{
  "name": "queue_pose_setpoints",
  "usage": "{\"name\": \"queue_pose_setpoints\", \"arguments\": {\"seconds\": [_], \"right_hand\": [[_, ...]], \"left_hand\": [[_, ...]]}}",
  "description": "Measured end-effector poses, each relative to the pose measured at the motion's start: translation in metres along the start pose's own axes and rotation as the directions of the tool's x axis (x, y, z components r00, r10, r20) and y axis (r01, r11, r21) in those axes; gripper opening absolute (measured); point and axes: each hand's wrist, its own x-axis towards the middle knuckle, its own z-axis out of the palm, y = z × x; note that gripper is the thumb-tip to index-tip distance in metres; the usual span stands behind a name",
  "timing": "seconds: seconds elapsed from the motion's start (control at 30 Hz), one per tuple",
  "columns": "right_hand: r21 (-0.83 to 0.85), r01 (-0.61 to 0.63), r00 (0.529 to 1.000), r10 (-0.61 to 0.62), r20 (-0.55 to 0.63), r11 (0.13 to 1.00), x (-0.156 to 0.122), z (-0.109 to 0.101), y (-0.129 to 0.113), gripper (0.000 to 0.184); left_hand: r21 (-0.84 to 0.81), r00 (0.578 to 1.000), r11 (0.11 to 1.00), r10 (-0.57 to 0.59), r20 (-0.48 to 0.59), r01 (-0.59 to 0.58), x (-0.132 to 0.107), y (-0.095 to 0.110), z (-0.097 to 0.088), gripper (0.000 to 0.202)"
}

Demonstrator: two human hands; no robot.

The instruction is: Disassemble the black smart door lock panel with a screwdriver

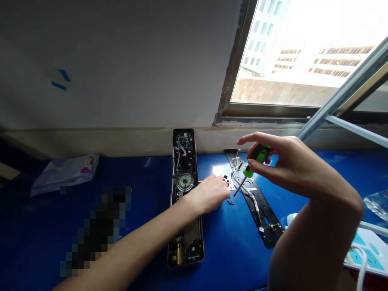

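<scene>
My right hand (279,157) is raised over the table, gripping a green and black screwdriver (259,158) whose shaft slants down to the left. My left hand (212,194) reaches across a long, narrow black housing (188,226). Its fingers are curled together with the tips turned down, and whatever they pinch is hidden. Just beyond them lies a small silver plate with dark holes (230,184). A cluster of small dark screws (230,202) is close to these fingertips. The open housing shows a circuit board (185,139), wires, a round metal part (184,182) and a brass-coloured cylinder (179,254).
A long black panel with white cables (263,214) lies to the right on the blue table (233,250). A pale plastic packet (66,173) and a pixelated dark object (100,226) are at left. Metal bars (342,89) cross in front of the window at right.
</scene>
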Motion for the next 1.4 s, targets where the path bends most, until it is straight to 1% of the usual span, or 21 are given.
{"name": "queue_pose_setpoints", "arguments": {"seconds": [0.1,0.2,0.23,0.3,0.37,0.4,0.43,0.47,0.5,0.53,0.57,0.63,0.7,0.77,0.83,0.93,0.97,1.03,1.13,1.3,1.4], "right_hand": [[0.006,0.011,1.0,-0.011,0.015,1.0,0.0,0.0,0.0,0.045],[-0.001,0.039,0.999,-0.039,0.013,0.999,0.001,0.001,-0.001,0.045],[0.001,0.05,0.999,-0.05,0.012,0.999,0.001,0.002,-0.001,0.045],[0.014,0.073,0.997,-0.073,0.014,0.997,0.002,0.004,-0.002,0.043],[0.034,0.107,0.994,-0.108,0.01,0.994,0.004,0.006,-0.005,0.039],[0.046,0.132,0.991,-0.132,0.001,0.99,0.004,0.008,-0.007,0.037],[0.056,0.162,0.987,-0.162,-0.013,0.985,0.006,0.01,-0.009,0.035],[0.062,0.194,0.981,-0.192,-0.033,0.979,0.007,0.012,-0.013,0.035],[0.065,0.225,0.974,-0.221,-0.055,0.972,0.008,0.014,-0.016,0.035],[0.064,0.254,0.966,-0.249,-0.075,0.965,0.009,0.017,-0.021,0.037],[0.06,0.281,0.957,-0.274,-0.094,0.958,0.011,0.019,-0.025,0.037],[0.055,0.331,0.938,-0.322,-0.126,0.942,0.014,0.026,-0.035,0.035],[0.055,0.385,0.916,-0.373,-0.148,0.921,0.018,0.033,-0.043,0.031],[0.055,0.428,0.896,-0.416,-0.159,0.902,0.022,0.04,-0.05,0.025],[0.062,0.449,0.888,-0.437,-0.143,0.892,0.025,0.046,-0.054,0.02],[0.076,0.443,0.894,-0.434,-0.106,0.893,0.028,0.055,-0.057,0.013],[0.075,0.444,0.894,-0.436,-0.103,0.893,0.029,0.057,-0.058,0.012],[0.064,0.453,0.889,-0.445,-0.111,0.889,0.029,0.061,-0.059,0.011],[0.061,0.468,0.88,-0.459,-0.125,0.881,0.03,0.066,-0.064,0.012],[0.074,0.473,0.88,-0.468,-0.078,0.878,0.031,0.074,-0.071,0.013],[0.058,0.505,0.863,-0.503,-0.054,0.861,0.032,0.08,-0.074,0.013]], "left_hand": [[-0.008,1.0,1.0,-0.008,0.005,0.008,-0.002,0.002,0.0,0.021],[-0.038,1.0,0.999,-0.016,-0.01,0.016,-0.015,0.005,-0.013,0.006],[-0.062,0.999,0.998,-0.027,-0.033,0.025,-0.023,0.005,-0.019,0.008],[-0.167,0.981,0.983,-0.1,-0.164,0.072,-0.042,0.002,-0.031,0.015],[-0.236,0.929,0.964,-0.194,-0.314,0.122,-0.064,-0.004,-0.038,0.019],[-0.267,0.883,0.95,-0.26,-0.391,0.161,-0.075,-0.008,-0.039,0.021],[-0.292,0.821,0.936,-0.321,-0.472,0.198,-0.086,-0.012,-0.038,0.021],[-0.315,0.768,0.916,-0.384,-0.513,0.248,-0.097,-0.016,-0.035,0.02],[-0.335,0.717,0.895,-0.438,-0.542,0.294,-0.106,-0.02,-0.031,0.02],[-0.353,0.679,0.875,-0.481,-0.554,0.332,-0.115,-0.023,-0.026,0.02],[-0.368,0.653,0.858,-0.512,-0.558,0.358,-0.122,-0.026,-0.022,0.022],[-0.404,0.626,0.831,-0.554,-0.548,0.383,-0.134,-0.028,-0.013,0.025],[-0.451,0.615,0.805,-0.589,-0.525,0.385,-0.141,-0.028,-0.008,0.028],[-0.502,0.618,0.781,-0.612,-0.494,0.372,-0.145,-0.026,-0.007,0.031],[-0.542,0.646,0.767,-0.611,-0.457,0.343,-0.147,-0.023,-0.007,0.035],[-0.56,0.714,0.773,-0.571,-0.406,0.299,-0.15,-0.019,-0.007,0.041],[-0.559,0.728,0.776,-0.56,-0.396,0.293,-0.151,-0.018,-0.006,0.043],[-0.558,0.74,0.779,-0.55,-0.388,0.286,-0.153,-0.018,-0.006,0.046],[-0.573,0.735,0.772,-0.553,-0.392,0.274,-0.155,-0.018,-0.007,0.046],[-0.58,0.705,0.768,-0.568,-0.424,0.27,-0.155,-0.018,-0.01,0.04],[-0.563,0.701,0.776,-0.568,-0.43,0.284,-0.155,-0.018,-0.01,0.038]]}}
